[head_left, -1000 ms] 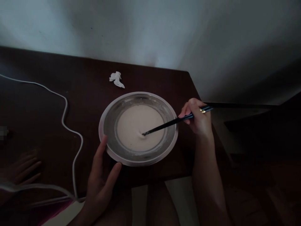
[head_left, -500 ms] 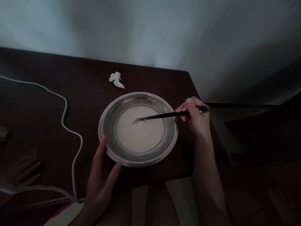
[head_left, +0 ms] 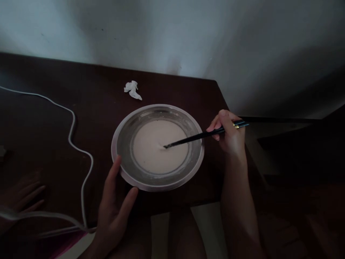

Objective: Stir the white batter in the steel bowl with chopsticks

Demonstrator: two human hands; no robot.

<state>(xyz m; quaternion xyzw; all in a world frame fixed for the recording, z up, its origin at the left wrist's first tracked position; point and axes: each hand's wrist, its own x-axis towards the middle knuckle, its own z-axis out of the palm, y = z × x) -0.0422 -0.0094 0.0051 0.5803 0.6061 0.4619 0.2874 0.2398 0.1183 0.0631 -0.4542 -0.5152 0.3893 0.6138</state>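
Note:
A round metal bowl (head_left: 126, 135) stands on a dark wooden table (head_left: 48, 144) and holds a pale, smooth batter (head_left: 151, 151). My right hand (head_left: 231, 138) is closed on a pair of dark chopsticks (head_left: 199, 136) at the bowl's right side. Their tips dip into the batter near its middle. My left hand (head_left: 114, 208) cups the bowl's near left rim, with thumb and fingers spread against its outer edge.
A crumpled white tissue (head_left: 132, 90) lies behind the bowl. A white cable (head_left: 74, 133) snakes across the table's left half. Another person's hand (head_left: 21, 194) rests at the left edge. A pale wall rises behind the table, whose right edge lies near my right hand.
The chopstick tips swept round in the batter, from the lower middle up to the far left, then back to the middle. My left hand stayed on the rim.

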